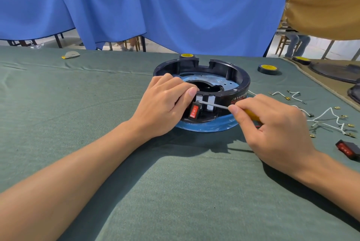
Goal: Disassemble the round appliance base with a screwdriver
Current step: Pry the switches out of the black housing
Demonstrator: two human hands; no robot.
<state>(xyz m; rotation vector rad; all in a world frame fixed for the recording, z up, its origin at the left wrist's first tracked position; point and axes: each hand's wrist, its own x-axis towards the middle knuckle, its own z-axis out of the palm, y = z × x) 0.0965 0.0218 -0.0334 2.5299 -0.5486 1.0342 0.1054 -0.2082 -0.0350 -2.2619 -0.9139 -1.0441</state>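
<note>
Toward the far left corner of the tabletop lies a small grey folded thing with a yellow edge, well apart from the work. Nearer the middle, the left hand has its fingers curled over the near rim of the round appliance base, clamped there, I'd say, to keep the base from sliding or turning under the tool. Just beside its thumb sits a red rocker switch, set in the base's near wall. The screwdriver lies almost level, its tip at the switch's upper corner. To me that looks like prying the switch out of its slot rather than turning a screw. The right hand is closed round the yellow handle, forefinger reaching onto the shaft to steer the tip. Toward the far right edge stands a roll of black tape. Nearer, loose white wires with brass terminals and another red switch lie apart, seemingly parts already out.
</note>
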